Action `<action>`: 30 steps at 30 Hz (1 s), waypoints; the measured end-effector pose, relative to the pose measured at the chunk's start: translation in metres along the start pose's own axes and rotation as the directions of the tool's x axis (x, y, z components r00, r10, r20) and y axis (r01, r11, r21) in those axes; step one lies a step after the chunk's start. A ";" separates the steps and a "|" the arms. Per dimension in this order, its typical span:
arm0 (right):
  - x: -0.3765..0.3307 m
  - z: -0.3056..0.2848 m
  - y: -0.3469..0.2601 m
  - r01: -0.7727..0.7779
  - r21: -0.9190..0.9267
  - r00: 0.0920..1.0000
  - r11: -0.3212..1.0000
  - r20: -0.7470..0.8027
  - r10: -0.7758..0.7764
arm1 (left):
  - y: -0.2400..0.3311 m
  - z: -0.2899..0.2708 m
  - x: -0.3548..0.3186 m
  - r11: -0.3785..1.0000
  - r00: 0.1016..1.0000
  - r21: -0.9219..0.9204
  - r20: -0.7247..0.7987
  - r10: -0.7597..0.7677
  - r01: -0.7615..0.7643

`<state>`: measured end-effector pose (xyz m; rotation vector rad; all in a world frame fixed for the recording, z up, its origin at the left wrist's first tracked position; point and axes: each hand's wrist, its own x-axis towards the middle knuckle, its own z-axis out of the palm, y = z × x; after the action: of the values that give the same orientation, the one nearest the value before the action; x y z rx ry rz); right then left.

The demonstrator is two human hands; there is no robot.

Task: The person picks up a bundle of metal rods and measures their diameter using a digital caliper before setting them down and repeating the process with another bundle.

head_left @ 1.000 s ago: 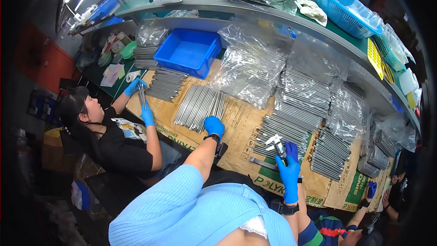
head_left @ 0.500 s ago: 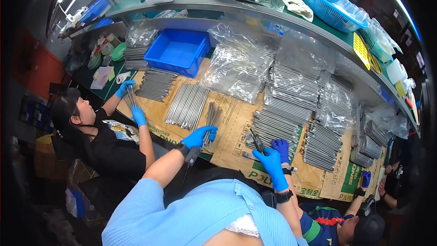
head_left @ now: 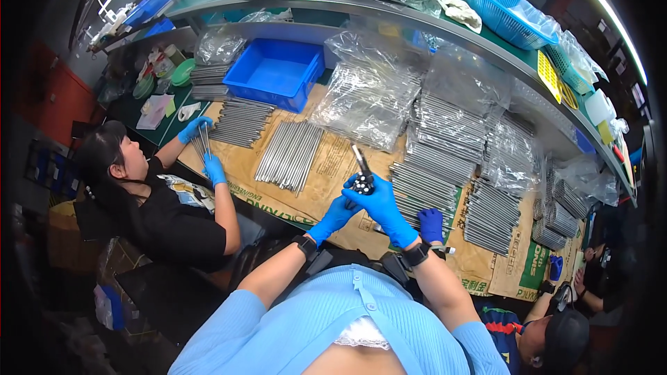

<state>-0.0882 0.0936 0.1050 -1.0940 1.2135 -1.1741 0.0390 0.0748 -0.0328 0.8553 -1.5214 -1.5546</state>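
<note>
1. Left blue-gloved hand [head_left: 335, 218]: fingers wrapped around upright bundle of slim grey metal rods [head_left: 363, 185], likely keeping loose pieces together.
2. Right blue-gloved hand [head_left: 383, 210]: fingers curled around slim dark caliper [head_left: 360, 160], pressed beside bundle; exact pinch hidden, can't tell. Caliper points toward twelve o'clock.
3. Ten o'clock from hands: row of silver metal rods [head_left: 288, 156], parallel, probably for tidiness.
4. Surface: brown printed paper sheeting [head_left: 349, 239].
5. Room: green-topped metal-edged shelf [head_left: 389, 12], twelve o'clock; co-worker in black shirt [head_left: 184, 226], nine.

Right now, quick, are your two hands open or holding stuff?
Left hand: closed around a bundle of metal rods, partly hidden.
Right hand: closed, holding what looks like a dark caliper.
</note>
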 end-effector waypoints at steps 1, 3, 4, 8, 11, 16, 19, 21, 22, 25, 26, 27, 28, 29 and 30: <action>0.005 0.001 0.007 -0.023 -0.043 1.000 0.999 0.015 0.024 | -0.002 -0.002 0.004 0.998 0.999 0.062 -0.037 -0.003 0.005; 0.011 -0.001 0.020 0.027 -0.089 1.000 0.996 -0.005 -0.027 | -0.005 -0.004 0.014 0.992 0.997 0.124 -0.071 0.004 0.005; 0.010 0.001 0.025 0.065 -0.129 0.998 0.990 -0.012 -0.067 | -0.001 -0.005 0.018 0.984 0.998 0.172 -0.049 -0.032 0.040; 0.009 -0.006 0.007 0.168 -0.186 0.978 0.968 -0.090 -0.187 | 0.021 -0.004 0.018 0.980 0.994 0.167 -0.042 -0.104 0.110; 0.005 -0.027 -0.009 0.170 -0.154 0.967 0.973 -0.165 -0.195 | 0.048 0.001 0.020 0.996 0.992 -0.031 -0.093 -0.085 0.082; -0.010 -0.048 -0.010 0.006 -0.439 0.952 0.899 -0.272 -0.139 | 0.070 -0.006 0.028 0.999 0.994 -0.048 -0.106 -0.018 0.013; -0.015 -0.055 -0.004 -0.077 -0.682 0.950 0.727 -0.272 -0.155 | 0.071 -0.011 0.025 0.996 0.989 -0.010 -0.116 0.087 -0.089; -0.016 -0.058 -0.001 -0.113 -0.821 0.961 0.560 -0.234 -0.149 | 0.074 -0.015 0.020 0.998 0.995 -0.042 -0.093 -0.046 0.042; -0.018 -0.058 0.001 -0.118 -0.818 0.960 0.564 -0.239 -0.146 | 0.074 -0.016 0.019 0.993 0.991 -0.056 -0.080 -0.111 0.107; -0.023 -0.056 0.000 -0.088 -0.834 0.975 0.544 -0.184 -0.124 | 0.075 -0.014 0.014 0.988 0.985 -0.111 -0.124 -0.122 0.109; -0.024 -0.056 -0.001 -0.090 -0.833 0.975 0.546 -0.186 -0.123 | 0.075 -0.014 0.013 0.984 0.981 -0.140 -0.148 -0.126 0.106; -0.025 -0.056 -0.003 -0.095 -0.838 0.979 0.537 -0.176 -0.103 | 0.075 -0.013 0.012 0.984 0.981 -0.139 -0.146 -0.128 0.107; -0.025 -0.056 -0.004 -0.099 -0.844 0.983 0.528 -0.166 -0.082 | 0.075 -0.013 0.011 0.987 0.981 -0.123 -0.150 -0.126 0.108; -0.026 -0.057 -0.005 -0.103 -0.850 0.986 0.517 -0.156 -0.061 | 0.077 -0.012 0.009 0.988 0.980 -0.108 -0.154 -0.124 0.108; -0.026 -0.058 -0.005 -0.104 -0.849 0.986 0.518 -0.157 -0.060 | 0.078 -0.011 0.008 0.990 0.980 -0.093 -0.158 -0.122 0.108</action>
<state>-0.1459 0.1193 0.1087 -1.7126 2.0502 -0.5834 0.0505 0.0643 0.0452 1.0123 -1.3009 -1.5776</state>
